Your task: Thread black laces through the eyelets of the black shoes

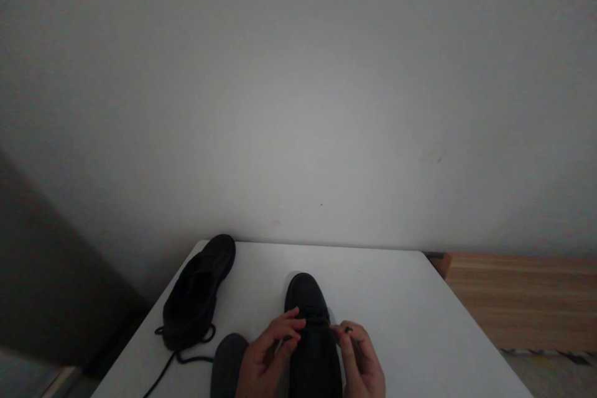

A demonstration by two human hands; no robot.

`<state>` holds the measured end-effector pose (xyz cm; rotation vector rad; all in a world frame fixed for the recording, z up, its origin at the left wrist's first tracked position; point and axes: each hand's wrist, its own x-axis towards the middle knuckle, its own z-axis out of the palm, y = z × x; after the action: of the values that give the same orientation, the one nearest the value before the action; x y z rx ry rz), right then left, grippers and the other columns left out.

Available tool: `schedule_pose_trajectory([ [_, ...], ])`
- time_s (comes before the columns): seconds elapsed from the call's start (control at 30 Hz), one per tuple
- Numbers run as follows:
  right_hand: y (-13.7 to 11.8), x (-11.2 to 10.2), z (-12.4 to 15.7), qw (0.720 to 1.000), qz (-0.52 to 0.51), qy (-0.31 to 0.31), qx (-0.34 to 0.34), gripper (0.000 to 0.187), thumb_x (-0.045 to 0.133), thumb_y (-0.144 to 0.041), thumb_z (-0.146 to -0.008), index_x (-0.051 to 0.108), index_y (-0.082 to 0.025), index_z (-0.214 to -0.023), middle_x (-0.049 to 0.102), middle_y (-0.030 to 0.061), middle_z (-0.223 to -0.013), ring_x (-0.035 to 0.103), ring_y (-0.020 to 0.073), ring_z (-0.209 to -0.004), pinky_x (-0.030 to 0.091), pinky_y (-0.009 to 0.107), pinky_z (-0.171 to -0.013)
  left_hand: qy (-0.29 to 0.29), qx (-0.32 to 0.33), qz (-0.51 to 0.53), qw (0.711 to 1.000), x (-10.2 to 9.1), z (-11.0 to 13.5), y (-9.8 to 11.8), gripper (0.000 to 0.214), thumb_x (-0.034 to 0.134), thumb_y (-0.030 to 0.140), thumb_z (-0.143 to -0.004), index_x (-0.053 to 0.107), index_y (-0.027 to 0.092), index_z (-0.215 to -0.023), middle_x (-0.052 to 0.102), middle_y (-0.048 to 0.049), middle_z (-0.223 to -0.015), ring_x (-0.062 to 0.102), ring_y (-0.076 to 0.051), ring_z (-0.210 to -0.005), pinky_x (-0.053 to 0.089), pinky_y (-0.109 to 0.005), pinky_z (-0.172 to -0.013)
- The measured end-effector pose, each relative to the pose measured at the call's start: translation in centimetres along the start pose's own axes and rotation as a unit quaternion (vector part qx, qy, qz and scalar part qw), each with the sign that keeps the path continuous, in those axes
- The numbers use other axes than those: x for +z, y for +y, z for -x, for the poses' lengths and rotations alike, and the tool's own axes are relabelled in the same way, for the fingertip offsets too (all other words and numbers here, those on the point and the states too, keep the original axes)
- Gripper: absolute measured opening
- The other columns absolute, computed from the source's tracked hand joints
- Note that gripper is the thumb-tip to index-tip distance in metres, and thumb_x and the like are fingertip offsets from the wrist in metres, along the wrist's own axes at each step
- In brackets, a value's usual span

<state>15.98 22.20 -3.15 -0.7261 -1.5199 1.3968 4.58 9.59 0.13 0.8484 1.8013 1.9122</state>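
A black shoe (305, 291) lies on the white table with its toe pointing away from me. At its left side, my left hand (270, 354) has thumb and fingers closed together, with a dark bit of shoelace between them. My right hand (361, 360) is at the shoe's right side, pinching the black shoelace (348, 329) between thumb and forefinger. Laces cross the shoe's upper between the two hands. The bottom edge of the picture cuts off the heel end.
Another black shoe (196, 298) stands at the table's left edge, a black lace (163, 375) trailing from its heel end. Beside my left hand lies a dark grey insole (227, 364). A wall rises behind the white table (401, 298); wooden furniture (522, 298) is at right.
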Motion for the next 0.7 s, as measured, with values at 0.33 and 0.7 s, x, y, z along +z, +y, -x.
schedule_pose_trajectory([
  [0.33, -2.2, -0.7, -2.3, 0.98, 0.033, -0.16, -0.114, 0.013, 0.063, -0.034, -0.093, 0.072, -0.024, -0.09, 0.07, 0.0043, -0.084, 0.068, 0.0198, -0.082, 0.057, 0.027, -0.075, -0.02, -0.063, -0.096, 0.993, 1.1, -2.8, 2.8, 0.015, 0.07, 0.031, -0.076, 0.081, 0.021, -0.075, 0.077, -0.006, -0.078, 0.072, -0.024, -0.079, 0.055, -0.035, -0.08],
  [0.7, -4.4, 0.2, -4.5, 0.957, 0.039, -0.243, -0.152, 0.009, 0.072, -0.026, -0.086, 0.08, -0.028, -0.084, 0.064, 0.0023, -0.079, 0.066, 0.0178, -0.073, 0.056, 0.026, -0.062, -0.134, -0.02, -0.156, 0.979, 1.5, -3.4, 4.9, 0.017, 0.067, 0.022, -0.082, 0.083, 0.03, -0.083, 0.07, -0.0022, -0.078, 0.065, -0.02, -0.079, 0.049, -0.03, -0.074],
])
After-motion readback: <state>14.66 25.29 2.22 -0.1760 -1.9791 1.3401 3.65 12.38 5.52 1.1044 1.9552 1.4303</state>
